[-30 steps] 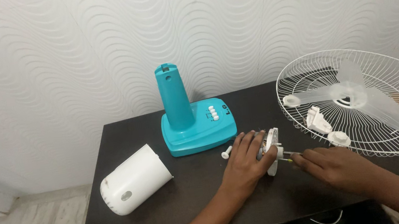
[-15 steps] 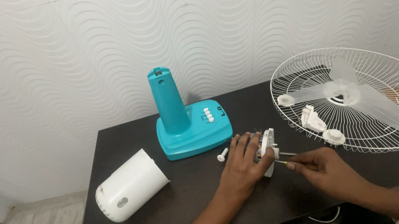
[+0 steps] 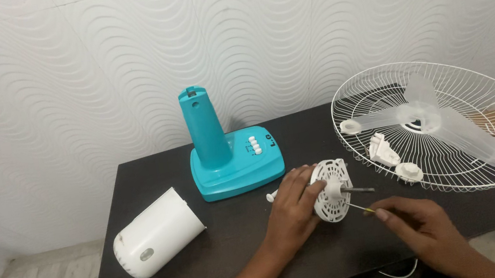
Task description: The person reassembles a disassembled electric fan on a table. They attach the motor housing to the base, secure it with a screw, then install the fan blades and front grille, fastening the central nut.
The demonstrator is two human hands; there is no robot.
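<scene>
My left hand (image 3: 289,207) grips a white fan motor unit (image 3: 331,190) on the dark table (image 3: 215,272), its round perforated face and steel shaft (image 3: 358,190) turned toward me and to the right. My right hand (image 3: 411,222) holds a thin screwdriver (image 3: 360,208) with a yellowish collar, its tip near the lower part of the motor face. A small white screw knob (image 3: 272,196) lies just left of my left hand.
A teal fan base (image 3: 230,154) with an upright neck and white buttons stands behind the motor. A white cylindrical motor cover (image 3: 154,234) lies at the left. A white wire guard (image 3: 439,125) at the right holds a translucent blade and small white plastic parts.
My left hand has tipped the motor unit so its round face points toward me. My right hand has drawn back to the right with the screwdriver.
</scene>
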